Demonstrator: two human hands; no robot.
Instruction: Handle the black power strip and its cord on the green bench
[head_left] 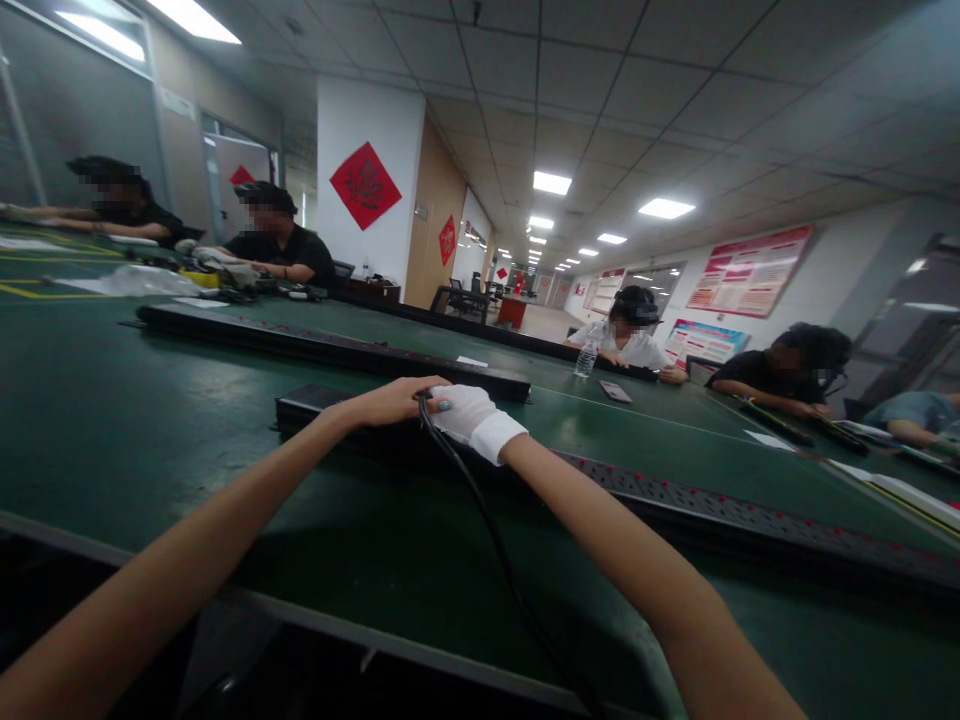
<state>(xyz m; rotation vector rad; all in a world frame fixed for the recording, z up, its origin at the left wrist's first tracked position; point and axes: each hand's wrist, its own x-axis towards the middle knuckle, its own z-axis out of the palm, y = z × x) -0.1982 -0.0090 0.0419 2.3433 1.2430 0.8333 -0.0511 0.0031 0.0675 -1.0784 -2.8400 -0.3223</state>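
Both hands meet over a long black strip (675, 492) with red dots, which lies across the green table (337, 570). My left hand (405, 398) is bare, its fingers closed at the upper end of a black cable (487, 510). Against it is my right hand (466, 412) in a white glove, fingers closed around the same part of the cable. The cable hangs from the hands toward the table's front edge. What lies between the fingertips is too small to make out. The strip's left end (304, 405) shows beyond my left wrist.
A second black strip (330, 345) lies farther back. Behind it are a plastic bottle (586, 358), a phone (615, 391) and a white paper (770, 440). A clear plastic bag (154, 281) lies at the left. Several people sit around the table.
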